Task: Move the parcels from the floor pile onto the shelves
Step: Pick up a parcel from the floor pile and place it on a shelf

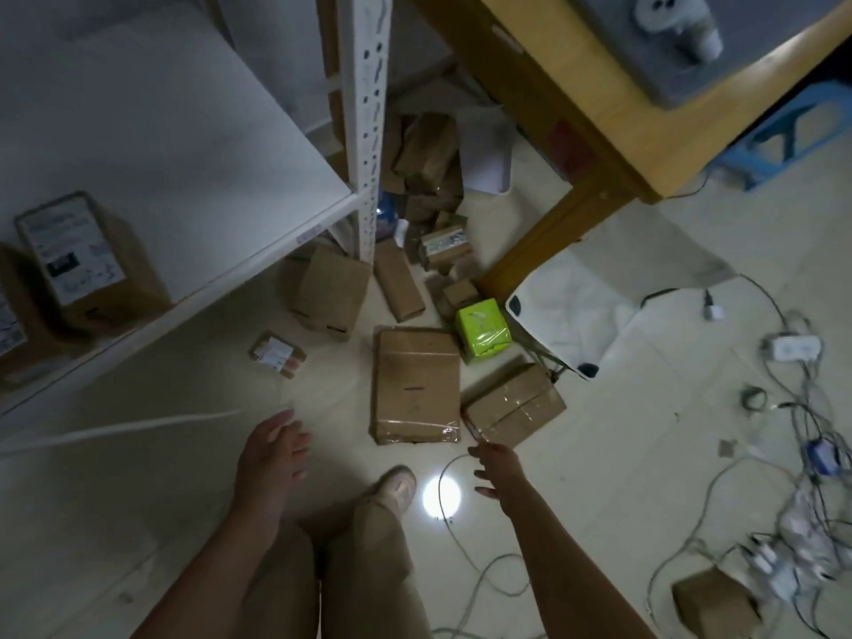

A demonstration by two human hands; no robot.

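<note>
Brown cardboard parcels lie scattered on the pale floor. A long flat parcel sits in the middle, with a smaller taped parcel to its right and a green wrapped parcel behind it. More parcels form a pile by the white shelf post. The white shelf at the left carries a labelled box. My left hand hangs empty, fingers relaxed, left of the flat parcel. My right hand is empty with fingers spread, just below the taped parcel.
A wooden table stands at the upper right, a blue stool beyond it. A white bag lies by the table leg. Cables and power strips litter the right floor. A lone box sits at the bottom right.
</note>
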